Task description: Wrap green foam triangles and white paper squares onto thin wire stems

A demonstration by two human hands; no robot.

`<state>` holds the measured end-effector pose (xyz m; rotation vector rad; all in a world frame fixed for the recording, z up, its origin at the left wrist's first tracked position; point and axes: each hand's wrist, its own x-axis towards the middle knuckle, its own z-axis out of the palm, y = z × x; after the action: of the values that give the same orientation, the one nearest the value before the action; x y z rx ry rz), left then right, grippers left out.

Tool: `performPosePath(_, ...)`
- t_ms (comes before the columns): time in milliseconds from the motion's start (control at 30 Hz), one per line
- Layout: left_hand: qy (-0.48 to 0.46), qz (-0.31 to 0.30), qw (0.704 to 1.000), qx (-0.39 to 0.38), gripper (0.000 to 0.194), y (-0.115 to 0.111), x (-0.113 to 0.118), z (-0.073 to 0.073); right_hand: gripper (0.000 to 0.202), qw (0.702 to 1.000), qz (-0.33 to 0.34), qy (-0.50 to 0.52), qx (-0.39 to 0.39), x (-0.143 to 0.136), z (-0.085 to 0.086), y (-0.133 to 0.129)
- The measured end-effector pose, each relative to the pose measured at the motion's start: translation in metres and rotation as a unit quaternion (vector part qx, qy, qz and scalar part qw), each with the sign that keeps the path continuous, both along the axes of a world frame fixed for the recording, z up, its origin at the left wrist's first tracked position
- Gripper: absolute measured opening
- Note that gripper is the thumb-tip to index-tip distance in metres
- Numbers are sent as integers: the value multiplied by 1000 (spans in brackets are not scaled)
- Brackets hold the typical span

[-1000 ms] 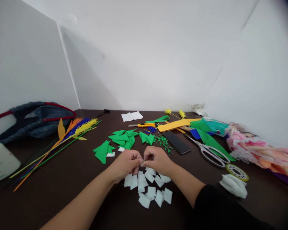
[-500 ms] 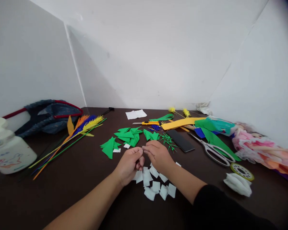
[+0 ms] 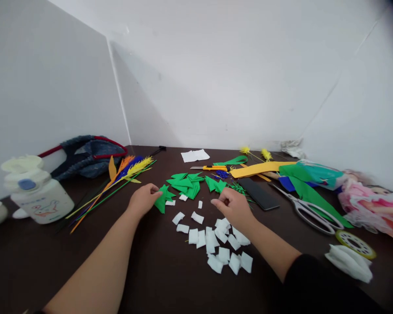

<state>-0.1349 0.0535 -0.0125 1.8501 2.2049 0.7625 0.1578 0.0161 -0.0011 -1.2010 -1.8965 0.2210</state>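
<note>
My left hand is at the left edge of a small pile of green pieces, its fingers closed at that pile's edge; whether it grips a piece is hard to make out. My right hand hovers over the table with thumb and forefinger curled close together, and anything between them is too small to name. Below and between the hands lie several white squares. A larger pile of green pieces sits behind, with green triangles just beyond my right hand.
A yellow cutter, black slab, scissors, tape roll and dolls lie beyond and right. White bottle, coloured stems and denim item are at left.
My hands have come apart: the left has moved left to the green pieces, the right slightly right. More white squares show between them. The whole view has shifted, with the bottle further in.
</note>
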Motion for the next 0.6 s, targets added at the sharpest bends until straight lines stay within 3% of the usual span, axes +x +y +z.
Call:
performPosePath(100, 9, -12, 999, -37, 31, 8, -13, -9, 16, 997, 28, 34, -56, 1, -4, 3)
performPosePath(267, 26, -6, 998, -56, 28, 12, -12, -14, 10, 994, 51, 45, -91, 3, -12, 9)
performPosePath(433, 50, -6, 998, -35, 14, 9, -10, -7, 12, 993, 53, 48, -97, 5, -16, 11)
performPosePath(600, 64, 4, 998, -5, 24, 3, -8, 6, 14, 996, 33, 24, -80, 6, -15, 10)
